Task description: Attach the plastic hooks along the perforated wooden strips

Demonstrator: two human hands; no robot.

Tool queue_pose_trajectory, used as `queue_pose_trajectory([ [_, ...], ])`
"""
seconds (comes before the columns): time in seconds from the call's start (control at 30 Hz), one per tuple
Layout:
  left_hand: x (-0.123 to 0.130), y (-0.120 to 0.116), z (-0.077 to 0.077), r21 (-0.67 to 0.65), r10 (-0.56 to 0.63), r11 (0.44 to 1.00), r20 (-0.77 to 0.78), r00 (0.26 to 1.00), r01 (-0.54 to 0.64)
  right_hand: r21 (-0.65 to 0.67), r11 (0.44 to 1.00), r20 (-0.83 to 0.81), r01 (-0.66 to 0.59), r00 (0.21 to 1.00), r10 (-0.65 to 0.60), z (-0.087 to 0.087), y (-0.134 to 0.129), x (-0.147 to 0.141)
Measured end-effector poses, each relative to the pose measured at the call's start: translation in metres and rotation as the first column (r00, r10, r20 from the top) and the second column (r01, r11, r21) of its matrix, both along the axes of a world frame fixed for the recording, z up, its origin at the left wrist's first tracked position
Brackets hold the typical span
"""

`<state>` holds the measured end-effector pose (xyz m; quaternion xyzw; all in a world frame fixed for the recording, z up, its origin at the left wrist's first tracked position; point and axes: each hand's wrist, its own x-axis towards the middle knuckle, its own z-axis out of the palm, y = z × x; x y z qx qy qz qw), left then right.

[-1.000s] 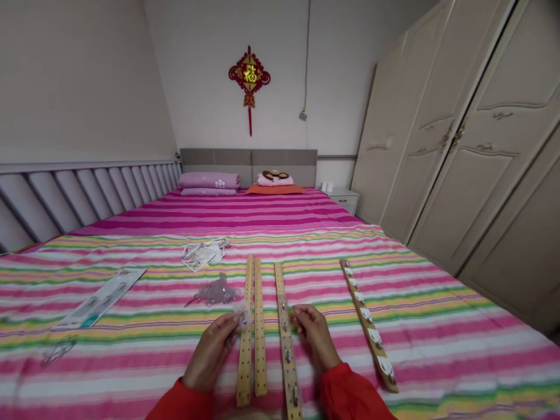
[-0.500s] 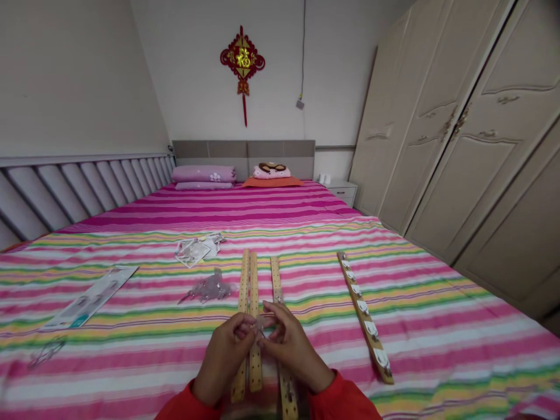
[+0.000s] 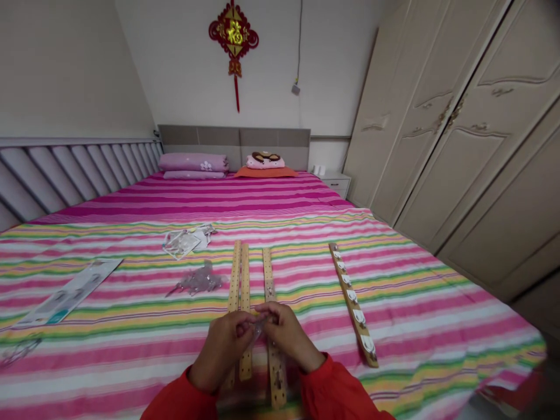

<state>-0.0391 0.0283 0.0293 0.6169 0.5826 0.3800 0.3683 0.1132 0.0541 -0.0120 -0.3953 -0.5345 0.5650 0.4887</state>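
Lower center: left hand and right hand fingertips pinch small clear packet above wooden strips. Contents unclear. Risk: hard tug could split it suddenly, scattering any contents across striped sheet.

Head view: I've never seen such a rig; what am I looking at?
No machine here: one camera on a person's head looks forward and down at their bare left hand and right hand. Together they hold a small piece of clear plastic, too blurred to identify. Below is a bed covered with a striped sheet. On it lie two perforated wooden strips, side by side; to their right, a wooden strip with metal fittings; farther right, a wooden strip with white fittings. To the left are a heap of plastic packets, loose packaging and a long flat package.
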Motion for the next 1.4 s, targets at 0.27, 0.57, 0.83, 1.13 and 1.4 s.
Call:
queue_pose_trajectory([
  [0.27,0.008,0.013,-0.002,-0.046,-0.013,0.999,0.192,0.981,0.022,-0.040,0.997,-0.101,0.061,0.993,-0.065,0.007,0.015,0.004],
  [0.57,0.017,0.033,0.000,-0.185,0.071,0.983,0.445,0.893,0.014,-0.104,0.992,-0.205,0.071,0.974,-0.091,0.013,0.034,0.015],
  [0.83,0.027,0.055,-0.015,-0.169,0.131,0.984,0.524,0.842,-0.048,-0.047,0.991,-0.177,0.122,0.976,-0.128,0.007,0.060,0.019],
  [1.13,0.033,0.059,-0.024,-0.238,0.229,0.966,0.587,0.777,-0.104,-0.108,0.967,-0.156,0.230,0.957,-0.245,0.010,0.069,0.015],
  [1.4,0.044,0.066,-0.022,-0.268,0.249,0.960,0.670,0.699,-0.085,-0.104,0.967,-0.147,0.232,0.958,-0.246,0.010,0.063,0.005],
])
